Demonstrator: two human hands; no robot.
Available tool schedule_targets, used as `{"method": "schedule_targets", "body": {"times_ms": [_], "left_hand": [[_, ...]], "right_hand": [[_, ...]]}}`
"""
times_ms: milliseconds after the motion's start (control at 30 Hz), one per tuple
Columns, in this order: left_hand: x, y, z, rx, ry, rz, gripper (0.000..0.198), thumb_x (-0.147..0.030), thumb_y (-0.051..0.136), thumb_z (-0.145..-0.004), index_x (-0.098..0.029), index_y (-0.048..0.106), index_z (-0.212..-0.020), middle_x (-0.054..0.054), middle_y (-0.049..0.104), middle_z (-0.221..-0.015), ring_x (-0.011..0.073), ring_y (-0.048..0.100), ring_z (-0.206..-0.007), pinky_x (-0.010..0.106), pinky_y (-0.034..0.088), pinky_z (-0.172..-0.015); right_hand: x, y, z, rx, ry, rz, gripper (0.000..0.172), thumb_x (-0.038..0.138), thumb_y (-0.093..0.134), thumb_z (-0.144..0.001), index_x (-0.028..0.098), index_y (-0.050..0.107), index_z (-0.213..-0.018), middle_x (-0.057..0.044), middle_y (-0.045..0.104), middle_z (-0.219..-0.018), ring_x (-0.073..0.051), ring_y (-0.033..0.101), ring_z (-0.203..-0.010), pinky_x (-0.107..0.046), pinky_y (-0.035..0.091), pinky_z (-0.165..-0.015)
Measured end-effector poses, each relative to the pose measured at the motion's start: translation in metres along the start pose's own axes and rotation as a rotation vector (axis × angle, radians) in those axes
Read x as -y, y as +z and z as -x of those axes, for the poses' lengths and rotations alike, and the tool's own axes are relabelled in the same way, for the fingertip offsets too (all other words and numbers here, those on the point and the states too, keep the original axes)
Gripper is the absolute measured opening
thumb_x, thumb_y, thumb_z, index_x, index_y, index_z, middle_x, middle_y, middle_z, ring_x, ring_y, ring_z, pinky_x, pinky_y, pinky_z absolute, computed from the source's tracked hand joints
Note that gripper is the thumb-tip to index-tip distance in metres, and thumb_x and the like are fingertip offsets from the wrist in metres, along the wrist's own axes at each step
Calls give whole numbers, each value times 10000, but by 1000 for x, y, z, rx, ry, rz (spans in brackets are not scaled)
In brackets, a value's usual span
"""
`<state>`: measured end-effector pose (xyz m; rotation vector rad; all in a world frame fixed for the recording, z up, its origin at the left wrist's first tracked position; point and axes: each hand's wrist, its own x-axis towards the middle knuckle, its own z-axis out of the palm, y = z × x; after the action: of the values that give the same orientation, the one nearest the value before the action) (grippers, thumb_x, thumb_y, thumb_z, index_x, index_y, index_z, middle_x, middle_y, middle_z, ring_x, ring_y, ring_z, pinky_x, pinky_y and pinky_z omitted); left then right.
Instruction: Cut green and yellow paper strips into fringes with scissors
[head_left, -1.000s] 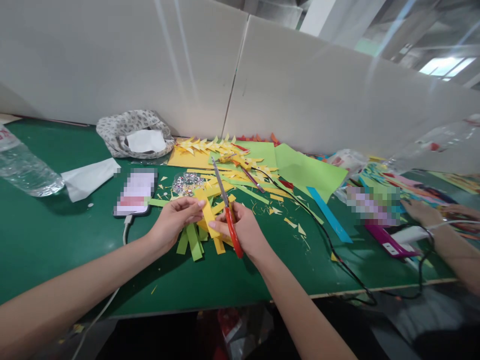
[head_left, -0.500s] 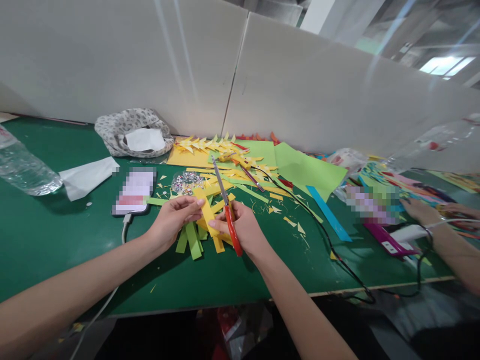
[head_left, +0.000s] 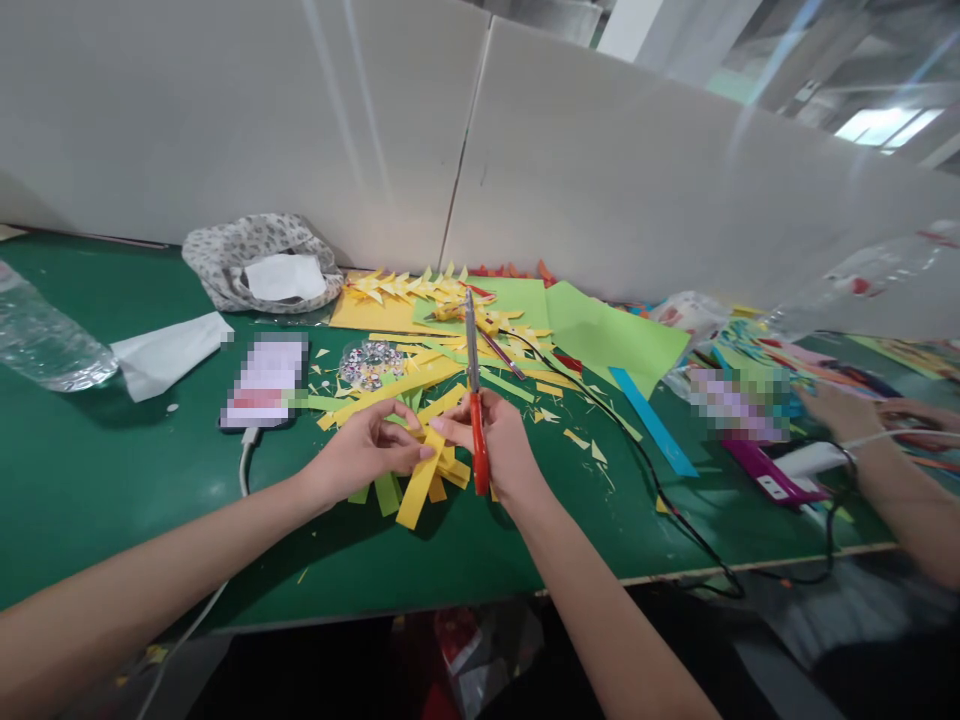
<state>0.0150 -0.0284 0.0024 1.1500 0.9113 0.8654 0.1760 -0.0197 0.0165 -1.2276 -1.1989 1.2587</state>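
Observation:
My left hand (head_left: 375, 448) pinches a yellow paper strip (head_left: 417, 492) between thumb and finger. The strip slants down toward the table's front edge. My right hand (head_left: 501, 445) is closed around red-handled scissors (head_left: 480, 445), whose blades point up and away, and its thumb also touches the upper end of the strip. Beneath both hands lie yellow strips and green strips (head_left: 387, 494). A round clear dish of small shiny beads (head_left: 371, 364) sits just behind my left hand.
A phone (head_left: 267, 380) with a cable, a tissue (head_left: 172, 352), a bottle (head_left: 49, 335) and a cloth bag (head_left: 259, 262) are left. Behind are a yellow glue gun (head_left: 480, 322) and green sheets (head_left: 611, 335). Right are a black cord, a purple power strip (head_left: 772, 475) and another person's hands (head_left: 844, 415).
The yellow strip has turned, its free end now pointing down and left. The scissors have swung more upright. My left hand has shifted slightly right and lower.

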Motion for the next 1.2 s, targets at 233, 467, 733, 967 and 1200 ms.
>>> {"method": "schedule_targets", "body": {"times_ms": [233, 467, 733, 967, 1200], "left_hand": [[1, 1, -1, 19, -40, -77, 262, -211, 721, -600, -169, 575, -813, -16, 621, -640, 106, 579, -576, 224, 454, -571], [-1, 1, 0, -19, -69, -84, 186, -267, 706, -628, -170, 631, -768, -11, 605, -651, 97, 563, -592, 200, 462, -553], [-2, -2, 0, 28, -41, -15, 107, -230, 700, -648, -159, 638, -698, 24, 667, -638, 110, 603, -588, 194, 463, -547], [-4, -20, -12, -267, -64, 324, 131, -189, 741, -610, -134, 658, -695, -2, 649, -613, 69, 598, -554, 144, 496, -545], [-3, -10, -8, -145, -95, 311, 179, -213, 748, -618, -175, 636, -752, -13, 657, -757, 92, 625, -714, 178, 517, -636]], "right_hand": [[4, -8, -4, -102, -77, -108, 315, 225, 753, -515, 186, 490, -685, 32, 590, -645, -117, 556, -606, -280, 485, -626], [0, -5, -3, -44, -115, -105, 303, 210, 753, -523, 189, 497, -684, 32, 595, -662, -124, 569, -636, -291, 476, -673], [4, -9, -5, -72, -84, -128, 361, 235, 768, -490, 194, 475, -696, 50, 568, -632, -126, 576, -615, -290, 509, -617], [16, -15, -1, 6, 27, -37, 359, 228, 748, -504, 195, 443, -692, 50, 591, -605, -135, 603, -568, -270, 510, -538], [-3, 8, 3, -91, -125, -128, 294, 225, 723, -542, 201, 466, -683, 42, 580, -632, -138, 593, -599, -306, 506, -628]]}}
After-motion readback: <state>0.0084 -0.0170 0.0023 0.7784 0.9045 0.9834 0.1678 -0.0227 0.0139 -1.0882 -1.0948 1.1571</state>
